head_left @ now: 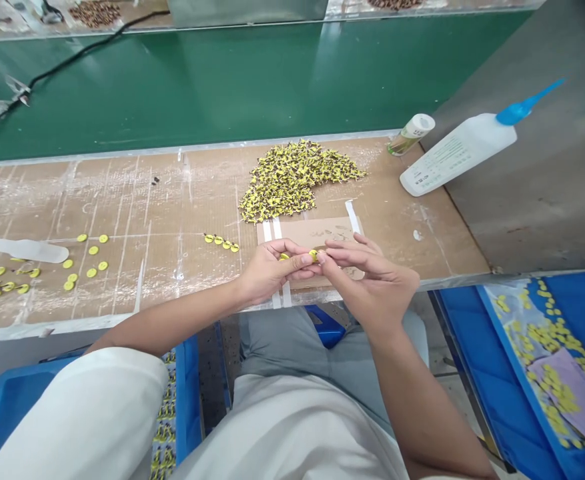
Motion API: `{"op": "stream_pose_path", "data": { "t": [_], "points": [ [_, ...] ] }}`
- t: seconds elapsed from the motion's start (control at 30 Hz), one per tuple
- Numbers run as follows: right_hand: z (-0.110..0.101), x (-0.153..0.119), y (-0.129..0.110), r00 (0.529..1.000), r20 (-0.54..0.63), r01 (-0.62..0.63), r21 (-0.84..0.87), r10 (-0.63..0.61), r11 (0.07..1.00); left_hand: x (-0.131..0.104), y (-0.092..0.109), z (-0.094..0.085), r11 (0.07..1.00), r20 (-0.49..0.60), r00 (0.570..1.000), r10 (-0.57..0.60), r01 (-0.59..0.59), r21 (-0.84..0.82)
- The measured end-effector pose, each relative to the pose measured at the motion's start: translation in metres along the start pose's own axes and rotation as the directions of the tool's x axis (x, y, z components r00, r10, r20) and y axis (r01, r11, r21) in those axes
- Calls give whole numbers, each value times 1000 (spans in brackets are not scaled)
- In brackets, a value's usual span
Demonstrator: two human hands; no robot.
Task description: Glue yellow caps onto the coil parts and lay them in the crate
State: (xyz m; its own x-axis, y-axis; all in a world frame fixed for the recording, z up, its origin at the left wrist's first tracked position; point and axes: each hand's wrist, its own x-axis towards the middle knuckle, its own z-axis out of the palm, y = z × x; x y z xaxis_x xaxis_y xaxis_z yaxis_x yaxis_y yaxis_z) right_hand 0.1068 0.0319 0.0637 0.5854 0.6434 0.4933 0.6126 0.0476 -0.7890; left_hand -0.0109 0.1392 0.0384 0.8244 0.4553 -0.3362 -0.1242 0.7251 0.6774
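Note:
My left hand (273, 272) is closed, its thumb and fingers pinching a small round yellow piece (313, 255) above a cardboard pad. A bit of yellow (284, 257) also shows behind the left thumb. From the right, my right hand (375, 277) meets it with thumb and forefinger pinched at the piece's edge; what lies between those fingertips is too small to make out. Under both hands is the cardboard pad (292, 233), crossed by white tape strips. Beyond it lies a heap of small yellow and dark brown parts (297, 177). A short row of yellow discs (221, 242) lies left of my left hand.
A white squeeze bottle with a blue nozzle (459, 153) leans by the metal wall, beside a small white-capped container (411, 135). Loose yellow discs (91, 273) and a translucent bottle (27, 251) lie at left. Blue trays (502, 373) with yellow pieces stand below the table edge.

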Motion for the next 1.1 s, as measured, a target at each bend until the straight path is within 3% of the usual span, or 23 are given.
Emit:
{"op": "stream_pose_path", "data": {
  "t": [0.27, 0.53, 0.63, 0.83, 1.1],
  "points": [
    [-16, 3, -20, 1000, -17, -6, 86, 8, 996, -35, 4, 40, 987, -144, 978, 153, -146, 59],
    [-20, 5, -27, 1000, 20, -3, 249, -2, 969, -54, -3, 60, 960, -227, 933, 280, -273, 62],
    [-18, 5, -29, 999, 49, -18, 302, 3, 953, -60, -10, 65, 937, -289, 892, 348, -341, 73],
    [-8, 4, -31, 996, 94, -34, 370, -2, 928, -68, -25, 74, 876, -445, 769, 459, -474, 85],
    [-2, 4, -31, 983, 182, -54, 361, -14, 931, -72, -31, 74, 834, -513, 690, 511, -542, 102]
  ]
}}
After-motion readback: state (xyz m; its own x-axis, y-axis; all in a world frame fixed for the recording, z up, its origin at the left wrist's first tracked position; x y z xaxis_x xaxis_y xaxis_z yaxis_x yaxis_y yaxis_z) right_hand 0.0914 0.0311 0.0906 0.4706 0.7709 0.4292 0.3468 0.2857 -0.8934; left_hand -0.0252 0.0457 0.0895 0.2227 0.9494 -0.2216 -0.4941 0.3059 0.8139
